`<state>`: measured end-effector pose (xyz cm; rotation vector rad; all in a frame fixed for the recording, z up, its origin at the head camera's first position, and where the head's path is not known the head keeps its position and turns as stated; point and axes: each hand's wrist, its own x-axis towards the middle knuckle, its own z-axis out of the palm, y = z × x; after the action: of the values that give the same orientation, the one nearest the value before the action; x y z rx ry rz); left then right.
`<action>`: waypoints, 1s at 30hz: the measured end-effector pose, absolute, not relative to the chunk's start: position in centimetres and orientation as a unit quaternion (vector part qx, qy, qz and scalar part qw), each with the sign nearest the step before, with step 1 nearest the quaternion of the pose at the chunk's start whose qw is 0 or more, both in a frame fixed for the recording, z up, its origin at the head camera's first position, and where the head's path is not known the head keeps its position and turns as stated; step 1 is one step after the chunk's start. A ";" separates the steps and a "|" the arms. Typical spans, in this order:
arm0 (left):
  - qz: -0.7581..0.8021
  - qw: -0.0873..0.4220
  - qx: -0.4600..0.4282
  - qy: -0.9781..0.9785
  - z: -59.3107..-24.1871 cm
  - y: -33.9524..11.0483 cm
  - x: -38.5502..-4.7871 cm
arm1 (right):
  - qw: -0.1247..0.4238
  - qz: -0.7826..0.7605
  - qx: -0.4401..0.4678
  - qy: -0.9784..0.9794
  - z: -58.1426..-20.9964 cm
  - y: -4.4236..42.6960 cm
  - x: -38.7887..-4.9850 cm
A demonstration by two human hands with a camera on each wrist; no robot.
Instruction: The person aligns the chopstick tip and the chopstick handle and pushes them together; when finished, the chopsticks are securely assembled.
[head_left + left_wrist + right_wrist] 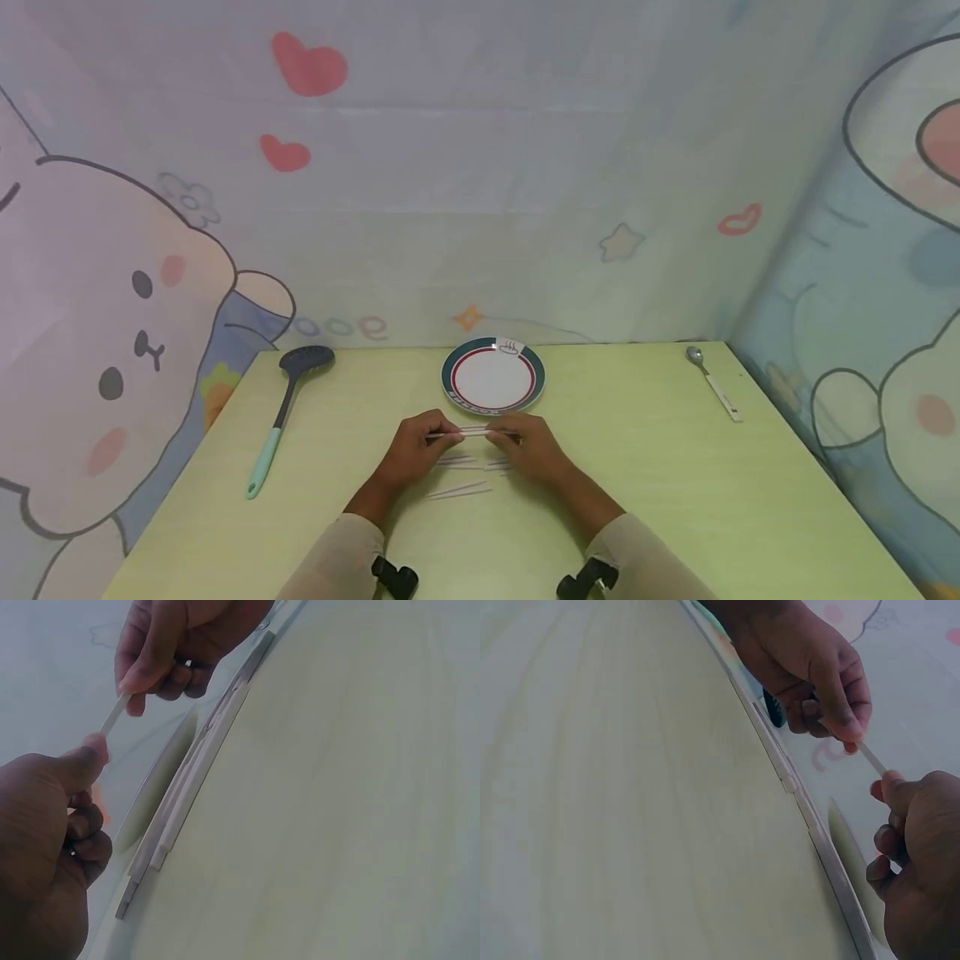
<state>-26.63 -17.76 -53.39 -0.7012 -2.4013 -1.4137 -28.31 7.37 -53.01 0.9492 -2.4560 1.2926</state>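
Note:
Thin pale sticks (474,431) span the gap between my two hands, just in front of the plate. My left hand (415,448) pinches their left end between thumb and fingers. The other end is pinched by my right hand (534,448). Both wrist views show the held stick (114,716) raised off the tabletop. Beneath and nearer to me, more pale sticks (459,492) lie in small groups on the table. The right wrist view shows these lying sticks (821,832) edge-on. Fingers partly cover the held ends.
A white plate (493,379) with a green rim stands behind the hands. A slotted ladle (266,458) with a mint handle lies at the left. At the far right of the table (637,500) is a spoon (720,393). Printed cloth (525,183) hangs behind.

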 end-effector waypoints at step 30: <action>-0.384 0.169 -0.185 -0.889 -54.8 -19.0 -27.3 | 0.137 0.420 0.284 -0.851 -54.3 13.4 -30.0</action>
<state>-27.34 -19.04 -54.78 -0.5251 -2.5275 -1.0906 -30.04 13.43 -54.30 0.8228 -2.4627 1.2152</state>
